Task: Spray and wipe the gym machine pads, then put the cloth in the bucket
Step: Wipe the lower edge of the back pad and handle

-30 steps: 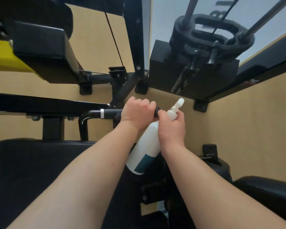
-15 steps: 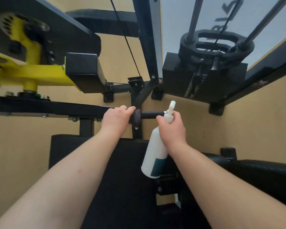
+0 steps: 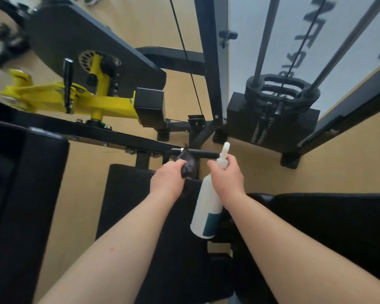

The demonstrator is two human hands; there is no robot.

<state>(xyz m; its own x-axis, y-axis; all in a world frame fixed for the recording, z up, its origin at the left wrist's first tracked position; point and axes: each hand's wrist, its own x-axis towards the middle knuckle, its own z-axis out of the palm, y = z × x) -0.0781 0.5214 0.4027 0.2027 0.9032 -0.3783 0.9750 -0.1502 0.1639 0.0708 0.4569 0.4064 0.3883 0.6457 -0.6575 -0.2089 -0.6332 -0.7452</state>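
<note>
The left hand (image 3: 168, 181) was wrapped over the handle bar (image 3: 203, 153) a second ago, slid along it, and has now come off. It sits just below the bar with its fingers curled tightly round the bunched dark cloth (image 3: 188, 165), whose top still touches the bar's left end. The right hand (image 3: 226, 178) has kept its closed grip on the neck of the spray bottle (image 3: 206, 213). The nozzle points up just beside the bar's right end, and the body hangs below. The bar wipe looks finished, so the black pad (image 3: 140, 216) below the bar is probably next. No bucket is in view, so that step is some way off.
</note>
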